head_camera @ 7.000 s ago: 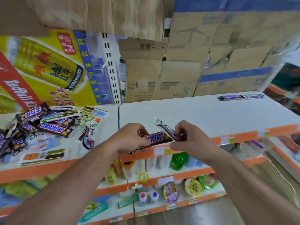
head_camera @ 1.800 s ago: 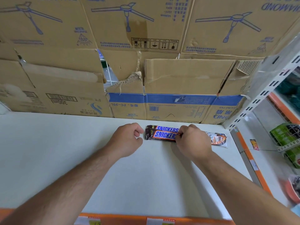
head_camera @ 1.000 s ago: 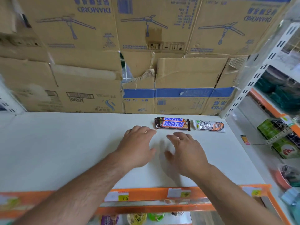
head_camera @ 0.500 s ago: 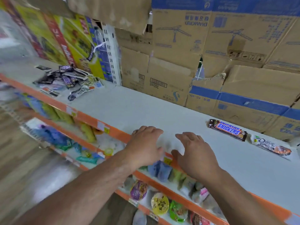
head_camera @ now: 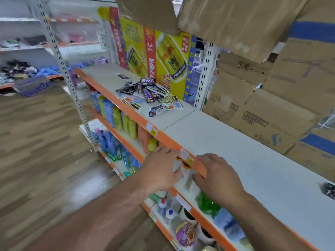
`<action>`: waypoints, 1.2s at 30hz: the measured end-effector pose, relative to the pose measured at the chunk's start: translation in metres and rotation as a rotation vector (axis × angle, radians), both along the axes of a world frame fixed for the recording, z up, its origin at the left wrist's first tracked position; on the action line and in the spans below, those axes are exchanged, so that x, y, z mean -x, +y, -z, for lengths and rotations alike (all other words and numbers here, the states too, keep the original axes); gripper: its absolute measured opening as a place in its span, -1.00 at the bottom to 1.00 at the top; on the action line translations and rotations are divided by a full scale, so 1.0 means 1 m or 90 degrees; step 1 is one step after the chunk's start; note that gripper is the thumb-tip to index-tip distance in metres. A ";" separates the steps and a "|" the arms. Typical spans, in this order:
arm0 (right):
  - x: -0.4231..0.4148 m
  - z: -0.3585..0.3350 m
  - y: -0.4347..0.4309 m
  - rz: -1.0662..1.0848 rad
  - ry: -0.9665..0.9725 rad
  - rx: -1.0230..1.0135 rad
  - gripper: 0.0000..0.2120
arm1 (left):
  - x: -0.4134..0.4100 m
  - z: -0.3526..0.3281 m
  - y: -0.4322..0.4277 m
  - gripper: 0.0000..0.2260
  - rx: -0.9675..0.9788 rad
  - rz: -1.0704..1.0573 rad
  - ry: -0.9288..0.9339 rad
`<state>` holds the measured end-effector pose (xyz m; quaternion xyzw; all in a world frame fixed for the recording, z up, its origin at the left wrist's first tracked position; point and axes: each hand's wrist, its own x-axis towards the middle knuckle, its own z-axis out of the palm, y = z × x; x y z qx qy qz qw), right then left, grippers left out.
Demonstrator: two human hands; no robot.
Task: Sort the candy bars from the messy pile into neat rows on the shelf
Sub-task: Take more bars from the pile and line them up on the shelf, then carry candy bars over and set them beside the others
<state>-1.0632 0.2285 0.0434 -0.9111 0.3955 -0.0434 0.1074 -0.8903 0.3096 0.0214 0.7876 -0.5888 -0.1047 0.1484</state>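
Observation:
A messy pile of candy bars (head_camera: pixel 147 92), Snickers and Dove among them, lies on the white shelf (head_camera: pixel 235 153) at upper centre, in front of a yellow poster. A Dove bar (head_camera: pixel 159 109) lies at the pile's near edge. My left hand (head_camera: pixel 161 168) and my right hand (head_camera: pixel 216 175) hover empty, fingers spread, over the shelf's orange front edge, well short of the pile. A dark bar end (head_camera: pixel 329 190) shows at the right edge of the shelf.
Cardboard boxes (head_camera: pixel 268 109) line the back of the shelf on the right. A perforated upright (head_camera: pixel 204 77) stands behind the pile. Lower shelves (head_camera: pixel 181 205) hold bottles and cups. Wood-pattern floor lies to the left.
Both hands let go of the Snickers bars laid beside the Dove bar at the right and pulled back. The view has swung left, so the pile is nearer and the placed bars are almost out of view.

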 end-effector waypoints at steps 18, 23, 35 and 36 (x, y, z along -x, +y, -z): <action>-0.292 0.002 -0.037 -0.018 -0.024 -0.043 -0.65 | -0.276 -0.002 -0.020 -0.56 -0.010 -0.026 0.029; -0.342 0.011 -0.091 -0.034 -0.012 -0.050 -0.53 | -0.324 0.006 -0.066 -0.56 -0.002 -0.033 0.009; -0.415 0.016 -0.193 0.004 0.024 -0.047 -0.52 | -0.400 0.002 -0.176 -0.60 -0.086 0.035 -0.041; -0.419 0.017 -0.197 0.010 0.027 -0.046 -0.53 | -0.405 0.004 -0.184 -0.62 -0.096 0.050 -0.050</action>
